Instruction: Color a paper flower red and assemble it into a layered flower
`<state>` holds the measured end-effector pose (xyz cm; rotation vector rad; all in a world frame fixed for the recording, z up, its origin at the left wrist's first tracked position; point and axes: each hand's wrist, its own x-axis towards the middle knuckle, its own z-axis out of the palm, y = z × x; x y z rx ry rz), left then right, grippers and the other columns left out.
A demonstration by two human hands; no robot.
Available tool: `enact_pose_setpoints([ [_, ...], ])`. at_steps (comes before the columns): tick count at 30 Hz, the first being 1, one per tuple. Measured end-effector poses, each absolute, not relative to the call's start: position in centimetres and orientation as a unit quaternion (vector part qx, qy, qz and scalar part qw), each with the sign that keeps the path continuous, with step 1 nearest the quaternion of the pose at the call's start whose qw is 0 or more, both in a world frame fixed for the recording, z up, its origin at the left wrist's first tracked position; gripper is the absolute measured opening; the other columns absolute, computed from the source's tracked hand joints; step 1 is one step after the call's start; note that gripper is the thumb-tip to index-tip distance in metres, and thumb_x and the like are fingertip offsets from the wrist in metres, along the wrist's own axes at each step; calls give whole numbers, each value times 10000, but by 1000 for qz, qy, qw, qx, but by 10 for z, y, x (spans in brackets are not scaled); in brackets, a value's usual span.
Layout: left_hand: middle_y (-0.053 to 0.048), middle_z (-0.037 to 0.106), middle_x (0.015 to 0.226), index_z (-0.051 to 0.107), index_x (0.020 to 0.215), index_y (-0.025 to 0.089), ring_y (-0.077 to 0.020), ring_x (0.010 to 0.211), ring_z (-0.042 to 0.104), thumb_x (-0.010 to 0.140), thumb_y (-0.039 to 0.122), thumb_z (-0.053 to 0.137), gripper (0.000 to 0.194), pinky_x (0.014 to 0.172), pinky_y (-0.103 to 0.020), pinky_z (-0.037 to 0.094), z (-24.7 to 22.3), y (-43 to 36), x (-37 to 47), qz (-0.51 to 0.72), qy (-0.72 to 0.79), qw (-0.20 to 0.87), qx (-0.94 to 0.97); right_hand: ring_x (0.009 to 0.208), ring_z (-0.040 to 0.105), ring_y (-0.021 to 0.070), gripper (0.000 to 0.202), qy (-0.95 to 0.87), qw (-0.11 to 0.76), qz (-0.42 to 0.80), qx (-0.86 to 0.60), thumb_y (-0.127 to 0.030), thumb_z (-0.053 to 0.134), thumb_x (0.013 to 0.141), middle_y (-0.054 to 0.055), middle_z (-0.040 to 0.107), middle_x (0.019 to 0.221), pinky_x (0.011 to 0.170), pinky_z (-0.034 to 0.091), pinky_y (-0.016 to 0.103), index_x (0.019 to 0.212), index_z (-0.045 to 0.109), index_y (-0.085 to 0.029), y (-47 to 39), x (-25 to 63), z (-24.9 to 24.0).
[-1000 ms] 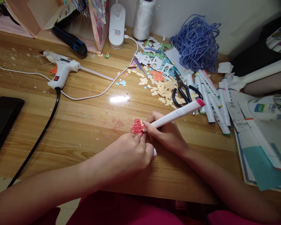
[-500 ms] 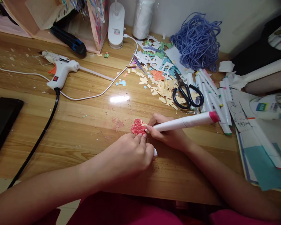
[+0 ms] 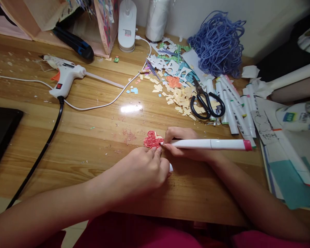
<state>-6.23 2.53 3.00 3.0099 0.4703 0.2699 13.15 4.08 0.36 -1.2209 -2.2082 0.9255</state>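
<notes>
A small red flower-shaped piece (image 3: 152, 138) with a pale right edge lies on the wooden table. My left hand (image 3: 148, 167) presses its fingertips on the lower edge of the piece, and a white cap (image 3: 171, 167) pokes out from its curled fingers. Pinched in my right hand (image 3: 181, 143) is a white marker (image 3: 212, 144) with a red end, pointing right. The marker's tip touches the right side of the piece.
A glue gun (image 3: 64, 75) with its cord lies at the left. Black scissors (image 3: 205, 103), paper scraps (image 3: 182, 100), blue cord (image 3: 218, 44) and several markers (image 3: 229, 110) are beyond my right hand. A teal sheet (image 3: 289, 182) lies far right.
The marker's red end has swung down and toward the right, so the marker now lies nearly level in view. My left hand still holds the flower-shaped piece in place.
</notes>
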Motion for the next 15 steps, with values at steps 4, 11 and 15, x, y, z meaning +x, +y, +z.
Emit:
enact_pose_setpoints([
  [4,-179,688,929,613,911,66,-250,817,665,905,210,437,228,597,-331,526,29,25,-62,83,154,45,984,520,478,103,111,-802,236,339,-432,-189,531,741,-6,546,599,493,366,218,637,494,-198,41,132,3],
  [11,-174,689,914,608,887,72,-241,787,665,894,190,440,205,581,-322,521,29,26,-61,87,155,44,983,559,477,107,92,-806,246,335,-421,-155,527,731,-12,536,622,529,377,227,665,479,-197,39,133,0],
  [15,-156,688,849,602,860,81,-248,801,664,893,189,442,195,581,-322,522,30,26,-61,94,158,54,982,567,472,104,97,-800,249,332,-433,-128,525,722,-16,535,641,528,366,223,681,474,-199,39,132,0],
])
